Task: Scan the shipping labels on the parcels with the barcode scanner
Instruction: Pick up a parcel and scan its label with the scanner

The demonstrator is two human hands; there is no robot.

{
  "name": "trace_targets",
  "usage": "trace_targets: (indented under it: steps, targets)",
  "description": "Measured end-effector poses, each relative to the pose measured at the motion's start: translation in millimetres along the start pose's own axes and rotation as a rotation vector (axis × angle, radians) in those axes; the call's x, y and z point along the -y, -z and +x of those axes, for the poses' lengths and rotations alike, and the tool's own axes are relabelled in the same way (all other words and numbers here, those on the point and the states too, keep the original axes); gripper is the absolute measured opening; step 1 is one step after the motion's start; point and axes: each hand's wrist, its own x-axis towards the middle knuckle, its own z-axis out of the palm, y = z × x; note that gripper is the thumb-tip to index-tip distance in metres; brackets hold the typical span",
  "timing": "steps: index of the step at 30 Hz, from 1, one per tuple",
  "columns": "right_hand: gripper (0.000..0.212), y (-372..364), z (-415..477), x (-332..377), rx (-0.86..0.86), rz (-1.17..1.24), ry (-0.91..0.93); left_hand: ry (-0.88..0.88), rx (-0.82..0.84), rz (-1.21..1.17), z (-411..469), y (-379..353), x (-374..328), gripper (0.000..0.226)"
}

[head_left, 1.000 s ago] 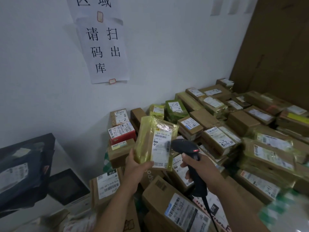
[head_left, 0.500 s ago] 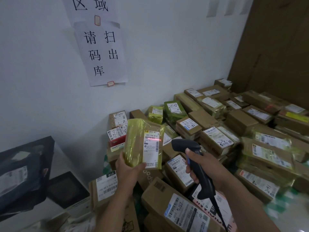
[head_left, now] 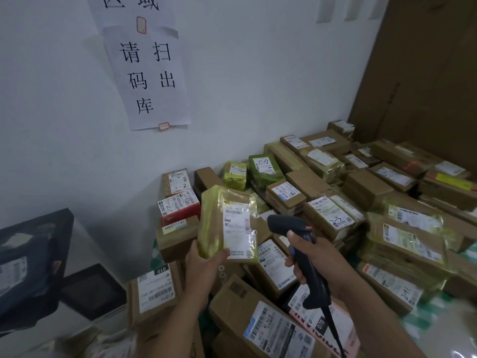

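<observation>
My left hand (head_left: 202, 264) holds up a yellow-wrapped parcel (head_left: 214, 223) by its lower end, its white shipping label (head_left: 237, 228) facing me. My right hand (head_left: 313, 257) grips the handle of a black barcode scanner (head_left: 296, 229). The scanner's head points left at the label, a short gap away. No red scan line shows on the label. The scanner's cable runs down past my right forearm.
A large pile of labelled cardboard and yellow-wrapped parcels (head_left: 361, 202) fills the middle and right. A red box (head_left: 180, 206) leans by the white wall with a paper sign (head_left: 148, 71). Black bags (head_left: 31, 262) and a dark device (head_left: 95, 290) lie at left. Brown cardboard panels (head_left: 426, 73) stand at right.
A red scan line crossed the label half a second ago and is gone now. The parcel has tilted slightly, and the scanner has drawn back a little to the right.
</observation>
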Motion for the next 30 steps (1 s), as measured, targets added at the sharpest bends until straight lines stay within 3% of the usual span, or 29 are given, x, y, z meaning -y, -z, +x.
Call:
trace_targets:
  steps: [5, 11, 14, 21, 24, 26, 30]
  targets:
    - [0.039, 14, 10, 4, -0.169, 0.062, 0.011, 0.086, 0.175, 0.008, -3, -48, -11, 0.035]
    - [0.04, 29, 32, 7, -0.245, -0.086, 0.002, 0.283, 0.278, -0.18, -1, -95, -13, 0.047]
    - [0.037, 28, 43, 2, -0.21, -0.109, 0.002, 0.184, 0.241, 0.084, 2, -96, -7, 0.052]
    - [0.04, 5, 55, -18, -0.04, -0.247, 0.005, -0.098, 0.256, 0.439, 5, -57, 8, 0.019]
    - [0.039, -5, 52, -28, 0.096, -0.281, -0.005, -0.047, 0.277, 0.586, 3, -32, 35, 0.006]
    - [0.034, -9, 48, -33, 0.152, -0.37, -0.027, 0.019, 0.306, 0.682, -3, -18, 53, 0.014]
    - [0.02, -21, 40, -39, 0.192, -0.482, 0.011, 0.07, 0.363, 0.717, -8, -3, 74, 0.063]
